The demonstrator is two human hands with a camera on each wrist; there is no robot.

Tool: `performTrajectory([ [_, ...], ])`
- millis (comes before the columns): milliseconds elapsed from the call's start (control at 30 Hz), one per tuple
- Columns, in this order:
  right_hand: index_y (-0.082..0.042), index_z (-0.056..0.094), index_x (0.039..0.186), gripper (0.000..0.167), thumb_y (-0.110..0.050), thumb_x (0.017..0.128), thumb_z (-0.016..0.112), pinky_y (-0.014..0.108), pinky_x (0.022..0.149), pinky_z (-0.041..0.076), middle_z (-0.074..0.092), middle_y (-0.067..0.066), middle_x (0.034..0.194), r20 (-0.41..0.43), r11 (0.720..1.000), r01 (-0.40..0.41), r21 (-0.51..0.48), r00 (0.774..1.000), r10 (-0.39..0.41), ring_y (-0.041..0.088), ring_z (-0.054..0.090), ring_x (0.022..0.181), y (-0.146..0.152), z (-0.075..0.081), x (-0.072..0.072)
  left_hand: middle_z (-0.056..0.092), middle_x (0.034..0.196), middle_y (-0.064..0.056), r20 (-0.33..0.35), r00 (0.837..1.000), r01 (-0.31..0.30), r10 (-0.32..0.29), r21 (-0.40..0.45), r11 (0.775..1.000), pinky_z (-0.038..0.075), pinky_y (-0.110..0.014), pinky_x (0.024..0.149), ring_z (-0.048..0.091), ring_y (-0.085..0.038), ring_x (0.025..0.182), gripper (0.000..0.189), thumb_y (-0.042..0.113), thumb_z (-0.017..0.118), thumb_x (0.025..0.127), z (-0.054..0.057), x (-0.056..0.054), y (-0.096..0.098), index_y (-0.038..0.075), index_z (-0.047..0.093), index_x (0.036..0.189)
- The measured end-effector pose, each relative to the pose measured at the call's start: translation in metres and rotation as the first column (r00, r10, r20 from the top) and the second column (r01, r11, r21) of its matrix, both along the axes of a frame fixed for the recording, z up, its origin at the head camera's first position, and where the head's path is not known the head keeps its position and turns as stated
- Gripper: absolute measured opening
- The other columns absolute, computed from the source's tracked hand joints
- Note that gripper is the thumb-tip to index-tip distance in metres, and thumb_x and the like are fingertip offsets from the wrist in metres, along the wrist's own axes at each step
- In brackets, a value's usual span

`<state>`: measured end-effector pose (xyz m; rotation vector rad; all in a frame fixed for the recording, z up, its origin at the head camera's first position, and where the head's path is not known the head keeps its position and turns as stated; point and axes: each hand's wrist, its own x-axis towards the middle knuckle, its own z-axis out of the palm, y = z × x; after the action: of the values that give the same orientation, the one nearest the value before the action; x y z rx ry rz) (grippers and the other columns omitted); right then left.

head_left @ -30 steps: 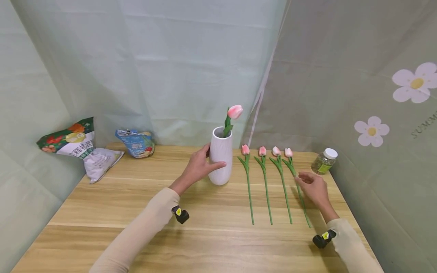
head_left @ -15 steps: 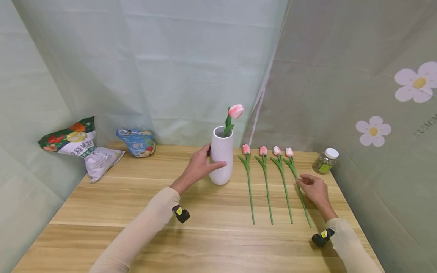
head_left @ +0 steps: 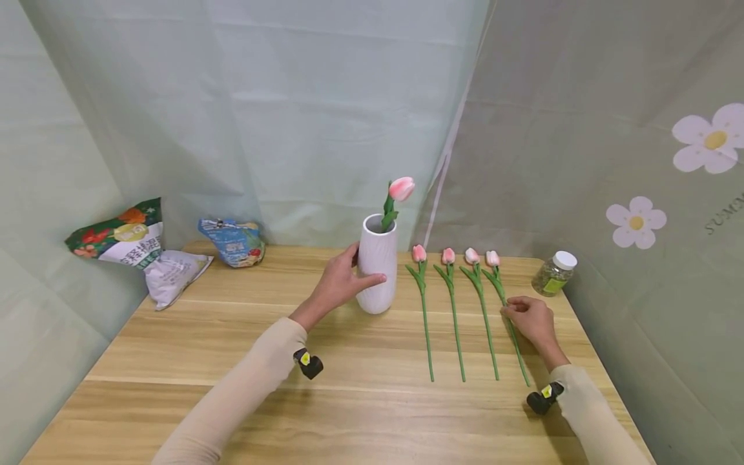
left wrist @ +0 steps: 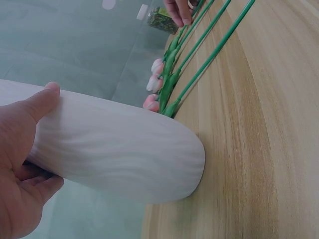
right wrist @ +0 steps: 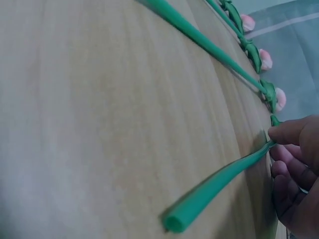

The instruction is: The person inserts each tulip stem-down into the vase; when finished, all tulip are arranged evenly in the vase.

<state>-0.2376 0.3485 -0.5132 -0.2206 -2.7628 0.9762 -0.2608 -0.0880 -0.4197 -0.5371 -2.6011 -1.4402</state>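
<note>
My left hand grips the white ribbed vase, which stands upright on the table. One pink artificial tulip leans out of the vase's mouth. In the left wrist view, the thumb lies along one side of the vase and curled fingers show on the other. To the right, several tulips lie side by side with their heads toward the back. My right hand pinches the stem of the rightmost tulip between thumb and fingers. In the right wrist view, that stem runs along the wood toward the camera.
A clear jar with a white lid stands at the back right corner. At the back left sit a blue bag and a green-and-white bag. Fabric curtains close in the wooden table behind and at the sides.
My right hand has shifted slightly, and its fingertips have closed on the rightmost tulip's stem. The left hand and the vase have stayed in place.
</note>
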Motion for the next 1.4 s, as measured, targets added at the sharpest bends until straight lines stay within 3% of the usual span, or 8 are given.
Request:
performTrajectory([
  [333,0.003,0.076,0.109,0.030,-0.019,0.090,0.077,0.026,0.061,0.047,0.075,0.016,0.092,0.040,0.999,0.028,-0.019,0.999,-0.027,0.014,0.063,0.072,-0.002,0.010,-0.001,0.060,0.140,-0.020,-0.001,1.000,0.001,-0.001,0.001,1.000,0.051,-0.051,0.106,0.060,-0.034,0.129,0.084,0.034,0.089,0.081,0.000,-0.001,0.000,0.000,0.047,0.146],
  [667,0.006,0.075,0.110,0.032,-0.020,0.092,0.075,0.026,0.060,0.048,0.076,0.014,0.087,0.157,0.999,0.000,-0.052,0.988,0.008,0.009,0.064,0.064,-0.003,0.017,0.000,0.060,0.140,-0.019,0.002,1.000,0.009,-0.009,-0.003,1.000,0.051,-0.049,0.106,0.060,-0.033,0.129,0.084,0.036,0.088,0.082,-0.001,-0.001,0.000,0.001,0.047,0.146],
  [933,0.007,0.073,0.113,0.031,-0.017,0.093,0.072,0.026,0.058,0.051,0.076,0.016,0.092,0.146,0.997,0.005,-0.074,0.989,0.006,0.010,0.064,0.065,0.001,0.020,0.001,0.060,0.140,-0.018,0.005,1.000,0.004,-0.004,-0.007,1.000,0.051,-0.045,0.106,0.060,-0.031,0.129,0.084,0.038,0.088,0.082,-0.002,-0.002,0.000,0.002,0.047,0.146],
  [1167,0.003,0.072,0.119,0.033,-0.021,0.097,0.067,0.030,0.068,0.048,0.073,0.021,0.109,0.111,0.998,0.043,-0.042,0.993,-0.038,0.029,0.065,0.092,0.001,0.033,0.004,0.060,0.140,-0.018,0.001,1.000,0.003,-0.003,-0.006,1.000,0.051,-0.045,0.106,0.060,-0.032,0.129,0.084,0.037,0.088,0.081,-0.002,-0.001,-0.001,0.002,0.048,0.146],
  [1400,0.004,0.069,0.122,0.035,-0.021,0.099,0.066,0.024,0.063,0.057,0.072,0.022,0.109,0.044,0.992,0.016,-0.128,0.999,-0.010,0.007,0.066,0.072,0.000,0.053,0.006,0.060,0.140,-0.018,-0.005,1.000,0.009,-0.009,0.004,1.000,0.051,-0.045,0.106,0.060,-0.032,0.129,0.085,0.035,0.089,0.081,-0.001,-0.001,-0.001,0.002,0.047,0.147],
])
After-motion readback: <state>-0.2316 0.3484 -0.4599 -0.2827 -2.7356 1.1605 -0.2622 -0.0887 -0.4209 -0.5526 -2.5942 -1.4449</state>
